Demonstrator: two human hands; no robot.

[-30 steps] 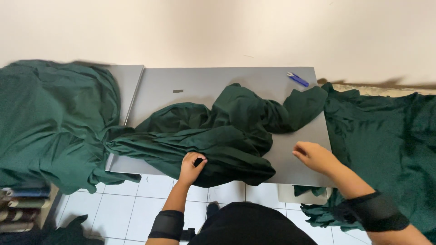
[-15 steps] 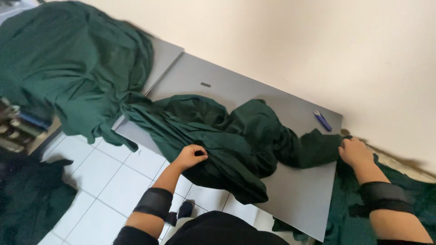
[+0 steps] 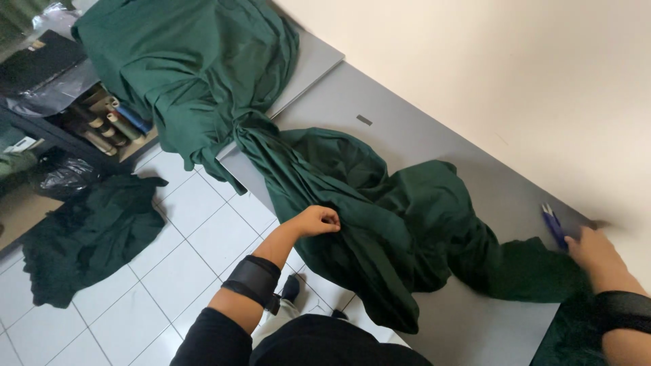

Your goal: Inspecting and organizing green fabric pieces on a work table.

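Gripping a fold of the dark green fabric (image 3: 380,224), your left hand (image 3: 319,221) has its fingers curled shut on the cloth at the grey table (image 3: 434,146)'s near edge. Your right hand (image 3: 595,249) lies flat, fingers together, just beside the blue snips (image 3: 554,225) — touching them or not, I cannot tell. Judging by the bunched cloth, most remains — nothing is smoothed out, and a second green heap (image 3: 183,68) waits beyond your left fingers.

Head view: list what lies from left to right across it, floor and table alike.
Dark green cloth heap on the floor → left hand gripping the green fabric on the table → blue snips → right hand at the table's far right.
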